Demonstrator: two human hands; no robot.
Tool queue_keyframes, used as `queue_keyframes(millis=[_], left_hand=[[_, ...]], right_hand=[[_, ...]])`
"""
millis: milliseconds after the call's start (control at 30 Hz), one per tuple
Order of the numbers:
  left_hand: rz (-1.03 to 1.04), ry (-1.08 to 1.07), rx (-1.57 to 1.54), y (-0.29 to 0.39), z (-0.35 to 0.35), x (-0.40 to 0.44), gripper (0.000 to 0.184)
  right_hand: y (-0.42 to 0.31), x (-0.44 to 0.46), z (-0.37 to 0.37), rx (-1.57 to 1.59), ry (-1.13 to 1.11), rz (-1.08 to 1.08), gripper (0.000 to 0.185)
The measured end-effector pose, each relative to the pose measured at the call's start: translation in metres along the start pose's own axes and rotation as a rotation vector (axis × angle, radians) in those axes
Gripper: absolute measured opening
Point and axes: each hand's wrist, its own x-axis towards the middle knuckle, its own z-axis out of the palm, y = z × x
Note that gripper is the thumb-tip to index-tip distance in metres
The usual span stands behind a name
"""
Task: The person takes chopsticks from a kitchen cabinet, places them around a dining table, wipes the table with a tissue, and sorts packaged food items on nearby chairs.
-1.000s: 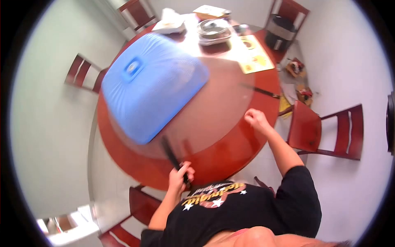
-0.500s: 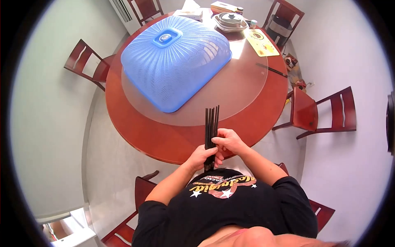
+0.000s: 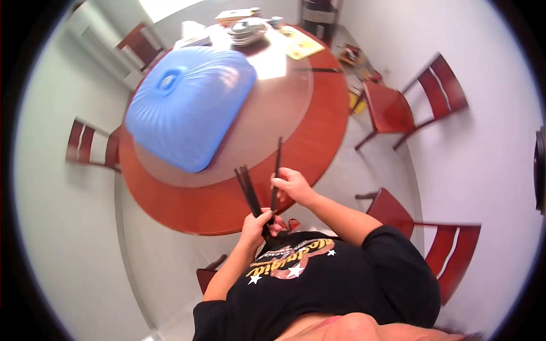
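The bundle of dark chopsticks stands up out of my left hand, its tips spread a little, just over my side of the worktop. My left fingers are closed around its lower part. My right hand pinches a slim dark piece, just right of the bundle; whether it is one stick or two together, I can't tell.

Beyond my hands, a blue mesh cover sits on the round glass turntable, towards my left. Over to the right, more dark sticks lie across towards the worktop's edge. Farther off are a yellow mat, a lidded dish and a white box. Reddish wooden chairs stand around.
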Motion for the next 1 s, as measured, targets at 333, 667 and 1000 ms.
queue_keyframes(millis=[333, 667, 1000], left_hand=[[-0.127, -0.213, -0.206, 0.001, 0.017, 0.001, 0.016], [-0.173, -0.151, -0.2, 0.001, 0.037, 0.019, 0.02], [0.003, 0.157, -0.286, -0.006, -0.021, 0.009, 0.016]], right_hand=[[0.005, -0.033, -0.03, 0.455, -0.254, 0.05, 0.018], [-0.007, -0.026, -0.051, 0.406, -0.094, -0.04, 0.016], [0.014, -0.003, -0.151, -1.491, 0.079, -0.097, 0.016]])
